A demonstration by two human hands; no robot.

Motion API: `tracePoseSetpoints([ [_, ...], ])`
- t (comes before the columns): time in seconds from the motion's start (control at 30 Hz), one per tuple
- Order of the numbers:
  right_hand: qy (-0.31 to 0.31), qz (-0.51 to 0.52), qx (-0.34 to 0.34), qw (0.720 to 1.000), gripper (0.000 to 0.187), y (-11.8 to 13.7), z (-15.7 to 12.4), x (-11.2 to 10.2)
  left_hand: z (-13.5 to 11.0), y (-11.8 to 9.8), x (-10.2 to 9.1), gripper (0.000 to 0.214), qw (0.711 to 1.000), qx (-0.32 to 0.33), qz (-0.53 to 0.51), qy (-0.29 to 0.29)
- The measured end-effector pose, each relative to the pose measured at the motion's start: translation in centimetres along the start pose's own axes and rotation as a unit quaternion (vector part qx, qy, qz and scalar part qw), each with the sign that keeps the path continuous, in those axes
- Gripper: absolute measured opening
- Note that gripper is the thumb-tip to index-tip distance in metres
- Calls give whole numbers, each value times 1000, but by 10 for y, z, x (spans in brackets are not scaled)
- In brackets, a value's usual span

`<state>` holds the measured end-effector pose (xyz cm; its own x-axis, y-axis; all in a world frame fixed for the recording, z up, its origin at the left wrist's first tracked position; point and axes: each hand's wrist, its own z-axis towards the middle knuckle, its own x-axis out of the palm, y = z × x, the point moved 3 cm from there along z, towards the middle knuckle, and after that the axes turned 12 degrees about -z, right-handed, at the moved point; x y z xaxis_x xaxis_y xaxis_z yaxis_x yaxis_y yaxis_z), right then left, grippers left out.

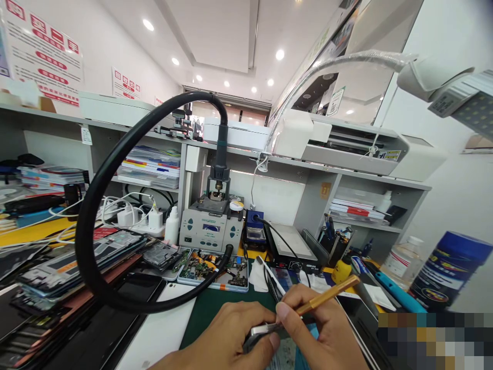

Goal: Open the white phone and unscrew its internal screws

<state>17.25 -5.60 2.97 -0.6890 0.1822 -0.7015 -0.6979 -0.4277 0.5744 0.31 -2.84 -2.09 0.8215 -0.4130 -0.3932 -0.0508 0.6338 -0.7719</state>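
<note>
My left hand (234, 331) is wrapped round a phone (262, 329), of which a silver metal edge and a dark corner show. In my right hand (321, 329) is a slim tool with a gold handle (327, 295), held like a pen and slanting up to the right. Its working tip is hidden by the fingers at the phone's edge. Both hands meet there, low in the middle of the view, above a green mat (210, 311). A light blue item (302, 354) shows partly beneath them.
A hot-air station (211, 231) stands ahead, its thick black hose (90, 205) looping across the left. Behind my hands lies a tray (227, 287) of small boards. Stacked phone parts (88, 257) cover the left. Bottles and a blue canister (449, 272) stand right.
</note>
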Motion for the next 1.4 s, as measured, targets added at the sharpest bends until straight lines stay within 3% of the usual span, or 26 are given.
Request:
tracePoseSetpoints([
  [1.4,-17,-4,-4,1000,40,0,-1,0,1,-3,-1,25,999,-32,7,16],
])
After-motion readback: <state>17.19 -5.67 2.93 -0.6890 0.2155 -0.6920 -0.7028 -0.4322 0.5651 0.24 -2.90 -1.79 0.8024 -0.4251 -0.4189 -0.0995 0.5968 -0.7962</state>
